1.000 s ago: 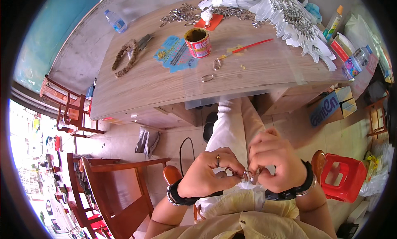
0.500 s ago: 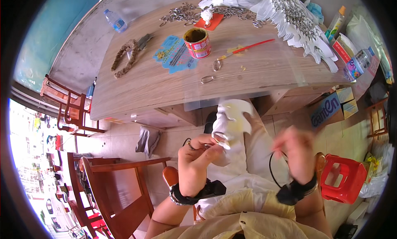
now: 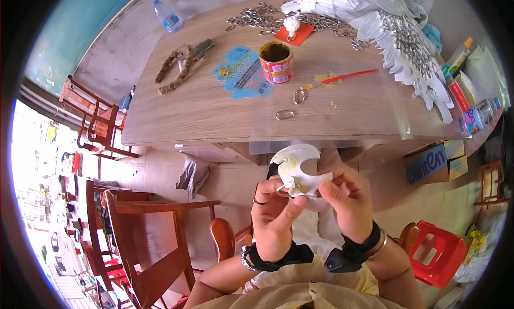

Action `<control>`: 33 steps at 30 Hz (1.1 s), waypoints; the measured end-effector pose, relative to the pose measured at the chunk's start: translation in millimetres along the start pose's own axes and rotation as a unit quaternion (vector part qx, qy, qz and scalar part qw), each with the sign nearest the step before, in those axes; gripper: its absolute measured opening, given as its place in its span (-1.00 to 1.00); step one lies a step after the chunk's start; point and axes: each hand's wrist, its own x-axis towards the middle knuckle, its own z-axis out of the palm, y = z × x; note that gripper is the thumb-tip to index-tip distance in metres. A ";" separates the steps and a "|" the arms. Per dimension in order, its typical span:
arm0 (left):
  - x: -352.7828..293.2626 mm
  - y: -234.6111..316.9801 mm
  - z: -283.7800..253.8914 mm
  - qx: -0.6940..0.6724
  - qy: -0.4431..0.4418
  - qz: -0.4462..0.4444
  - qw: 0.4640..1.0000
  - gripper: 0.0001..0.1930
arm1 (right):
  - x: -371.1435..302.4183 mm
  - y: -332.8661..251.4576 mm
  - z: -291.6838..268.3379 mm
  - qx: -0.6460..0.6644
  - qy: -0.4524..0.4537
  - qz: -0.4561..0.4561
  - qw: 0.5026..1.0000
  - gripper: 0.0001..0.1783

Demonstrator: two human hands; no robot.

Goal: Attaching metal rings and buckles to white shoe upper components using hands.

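Above my lap I hold a white, curved, cut-out sheet piece (image 3: 300,163) with yellowish smears on it. My left hand (image 3: 274,223) pinches its lower left edge between thumb and fingers. A bit of metal, perhaps a ring, shows by these fingers, partly hidden. The right edge of the same piece is gripped by my right hand (image 3: 352,207), thumb on top. On the table ahead lie an oval metal ring (image 3: 285,115) and another metal ring (image 3: 299,97). A red-handled brush (image 3: 350,75) rests beside an open tin (image 3: 278,73) of yellowish paste.
White pieces with metal rings (image 3: 412,41) pile up at the table's right, near loose rings (image 3: 257,16). A braided loop (image 3: 174,76) and blue card (image 3: 243,73) lie left of the tin. A wooden chair (image 3: 155,239) stands at my left, a red stool (image 3: 438,253) at my right.
My right hand has come in from the right and taken hold of the white piece. Now lifted off my lap, the piece is between both hands. My left hand has shifted slightly right.
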 end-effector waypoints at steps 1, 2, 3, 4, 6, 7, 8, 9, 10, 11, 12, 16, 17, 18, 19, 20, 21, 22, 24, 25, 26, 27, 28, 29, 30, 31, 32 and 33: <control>3.9 -1.1 1.3 0.007 -0.001 0.000 1.000 -0.68 | 9.4 -7.6 -1.6 -0.039 -0.012 -0.012 0.999 -0.81; 8.7 -1.9 1.1 0.020 -0.001 0.005 1.000 -0.59 | 20.2 -19.5 0.6 -0.033 -0.026 -0.008 0.999 -0.85; 13.6 -2.0 0.6 0.050 -0.015 0.029 0.998 -0.57 | 31.8 -30.5 0.5 -0.055 -0.040 0.000 0.998 -0.86; 18.8 -2.0 -0.1 0.080 -0.029 0.052 0.995 -0.54 | 44.3 -41.2 -2.3 -0.077 -0.053 0.007 0.996 -0.86; 28.8 -0.2 -2.0 0.184 -0.069 0.069 0.978 -0.50 | 72.6 -57.9 -16.7 -0.141 -0.090 0.012 0.986 -0.85; 33.4 3.6 -2.5 0.263 -0.092 0.040 0.959 -0.52 | 88.2 -66.4 -28.3 -0.183 -0.113 0.012 0.977 -0.84; 38.8 7.1 -0.3 0.336 -0.120 0.009 0.934 -0.54 | 101.4 -75.0 -39.6 -0.228 -0.130 0.011 0.965 -0.83; 42.2 8.5 2.6 0.411 -0.142 -0.019 0.900 -0.55 | 113.4 -78.4 -48.2 -0.282 -0.136 0.042 0.949 -0.79; 44.9 7.0 5.3 0.448 -0.158 -0.037 0.879 -0.65 | 127.5 -71.7 -67.1 -0.343 -0.151 0.051 0.926 -0.80; 49.6 5.1 6.0 0.469 -0.199 -0.053 0.859 -0.68 | 138.4 -64.0 -79.7 -0.402 -0.164 0.062 0.899 -0.80; 54.7 4.6 5.3 0.489 -0.239 -0.068 0.836 -0.72 | 141.7 -59.5 -90.0 -0.474 -0.146 0.037 0.867 -0.81; 81.9 4.3 13.4 0.568 -0.315 -0.006 0.760 -0.81 | 141.8 -49.8 -112.3 -0.580 -0.100 -0.030 0.808 -0.82; 92.5 6.3 19.2 0.589 -0.328 0.020 0.738 -0.81 | 138.4 -49.9 -116.0 -0.565 -0.091 -0.040 0.819 -0.82; 103.8 10.4 24.1 0.602 -0.335 0.035 0.724 -0.78 | 137.9 -53.9 -111.7 -0.553 -0.084 0.004 0.829 -0.84; 112.2 9.5 29.8 0.614 -0.321 0.044 0.720 -0.78 | 137.6 -52.3 -113.2 -0.574 -0.088 -0.034 0.814 -0.86; 120.0 8.0 34.7 0.627 -0.307 0.054 0.714 -0.78 | 137.5 -50.2 -115.5 -0.594 -0.090 -0.073 0.796 -0.87; 126.5 5.9 39.1 0.639 -0.293 0.064 0.708 -0.77 | 137.1 -48.7 -117.9 -0.612 -0.092 -0.113 0.777 -0.87; 130.9 1.3 44.4 0.652 -0.294 0.062 0.697 -0.76 | 136.5 -48.1 -119.7 -0.612 -0.098 -0.130 0.774 -0.85; 136.8 -13.0 48.0 0.665 -0.276 0.083 0.690 -0.75 | 135.1 -45.4 -114.5 -0.623 -0.033 -0.217 0.751 -0.83; 139.3 -19.7 48.5 0.671 -0.266 0.093 0.686 -0.75 | 133.0 -45.9 -115.2 -0.615 -0.015 -0.239 0.751 -0.83; 139.7 -25.7 47.8 0.671 -0.261 0.102 0.686 -0.75 | 129.1 -46.9 -115.4 -0.609 0.003 -0.262 0.749 -0.82; 139.7 -31.3 46.6 0.672 -0.256 0.111 0.686 -0.75 | 124.8 -48.0 -116.2 -0.588 -0.005 -0.242 0.772 -0.81; 139.6 -36.0 45.2 0.673 -0.250 0.119 0.686 -0.75 | 120.8 -48.4 -116.2 -0.565 -0.013 -0.221 0.795 -0.80; 140.4 -39.8 43.1 0.676 -0.248 0.125 0.682 -0.76 | 118.5 -45.8 -117.6 -0.539 -0.022 -0.199 0.818 -0.79; 141.0 -42.6 40.6 0.680 -0.245 0.131 0.678 -0.77 | 116.7 -41.3 -119.8 -0.528 -0.038 -0.196 0.825 -0.78; 141.3 -45.0 38.3 0.684 -0.241 0.137 0.674 -0.78 | 114.5 -38.9 -120.6 -0.522 -0.050 -0.181 0.832 -0.77; 142.3 -46.2 37.5 0.679 -0.237 0.135 0.682 -0.79 | 112.4 -39.5 -119.7 -0.518 -0.061 -0.168 0.837 -0.77; 143.4 -47.3 36.6 0.673 -0.233 0.134 0.689 -0.80 | 111.5 -39.2 -119.3 -0.513 -0.072 -0.154 0.842 -0.77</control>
